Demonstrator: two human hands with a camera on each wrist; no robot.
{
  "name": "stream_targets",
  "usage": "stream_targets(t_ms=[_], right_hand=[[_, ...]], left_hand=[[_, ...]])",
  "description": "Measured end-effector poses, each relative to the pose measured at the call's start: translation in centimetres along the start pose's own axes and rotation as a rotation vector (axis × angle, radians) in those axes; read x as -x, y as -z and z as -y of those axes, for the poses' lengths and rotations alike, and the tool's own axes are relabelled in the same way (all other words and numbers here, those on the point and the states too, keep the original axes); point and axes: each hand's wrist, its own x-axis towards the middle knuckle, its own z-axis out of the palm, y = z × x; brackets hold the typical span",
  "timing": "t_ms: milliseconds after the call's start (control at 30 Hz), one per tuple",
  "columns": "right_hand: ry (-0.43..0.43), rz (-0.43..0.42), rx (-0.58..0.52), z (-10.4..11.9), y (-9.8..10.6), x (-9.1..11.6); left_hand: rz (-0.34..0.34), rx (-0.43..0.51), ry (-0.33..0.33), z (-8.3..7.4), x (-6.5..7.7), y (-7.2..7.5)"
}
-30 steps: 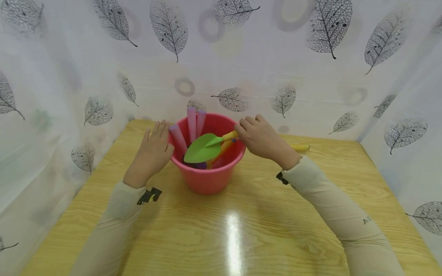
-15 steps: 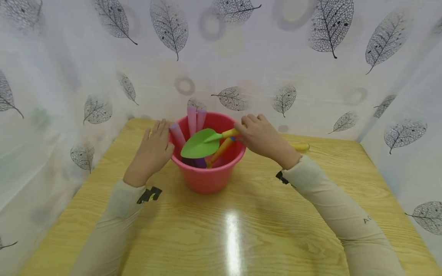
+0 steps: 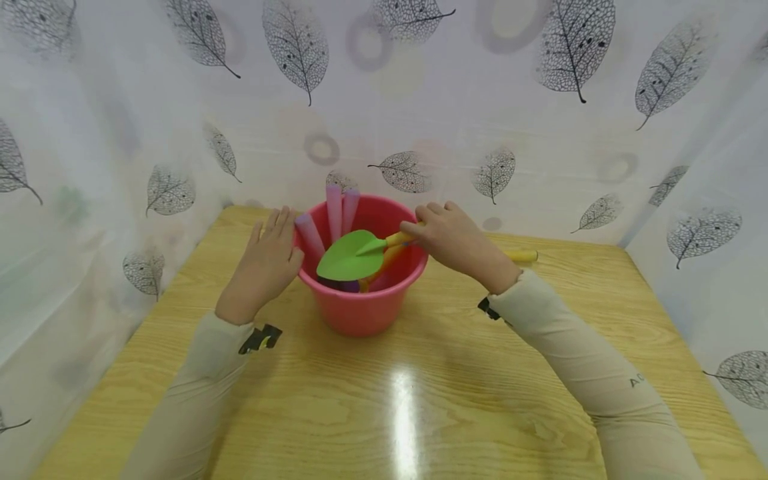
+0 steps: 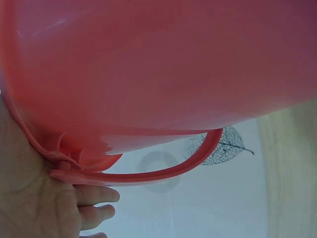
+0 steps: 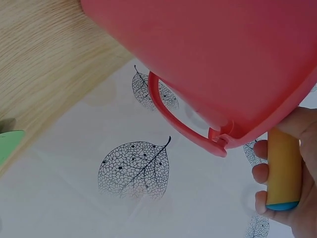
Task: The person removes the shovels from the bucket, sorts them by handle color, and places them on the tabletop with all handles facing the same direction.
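A red bucket (image 3: pixel 360 313) stands on the wooden table. Its handle (image 4: pixel 163 174) hangs down behind it in the left wrist view. My left hand (image 3: pixel 258 270) lies flat with straight fingers against the bucket's left rim. My right hand (image 3: pixel 453 240), at the right rim, holds a toy trowel by its yellow handle (image 5: pixel 285 166), fingers curled around it. The trowel's green blade (image 3: pixel 353 257) lies over the bucket's mouth, pointing left. Several light purple handles (image 3: pixel 334 212) stick up inside on the left. An orange-yellow piece is partly hidden beneath the blade.
Another yellow handle (image 3: pixel 523 256) lies on the table behind my right wrist. A green piece (image 5: pixel 9 144) shows at the left edge of the right wrist view. A white leaf-print curtain (image 3: pixel 444 87) encloses the table (image 3: pixel 336 400) at the back and sides.
The trowel blade rises slightly, then drops back lower over the bucket. My right thumb and finger shift on the handle. My left hand and the bucket stay in place.
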Motion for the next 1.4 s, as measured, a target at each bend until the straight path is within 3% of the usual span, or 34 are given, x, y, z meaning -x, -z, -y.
stream_targets(t_ms=[767, 1400], right_hand=[[0.084, -0.056, 0.031, 0.3, 0.0, -0.1], [0.041, -0.160, -0.023, 0.2, -0.7, 1.0]], left_hand=[[0.008, -0.014, -0.007, 0.1, 0.1, 0.1], [0.003, 0.004, 0.004, -0.1, 0.1, 0.2]])
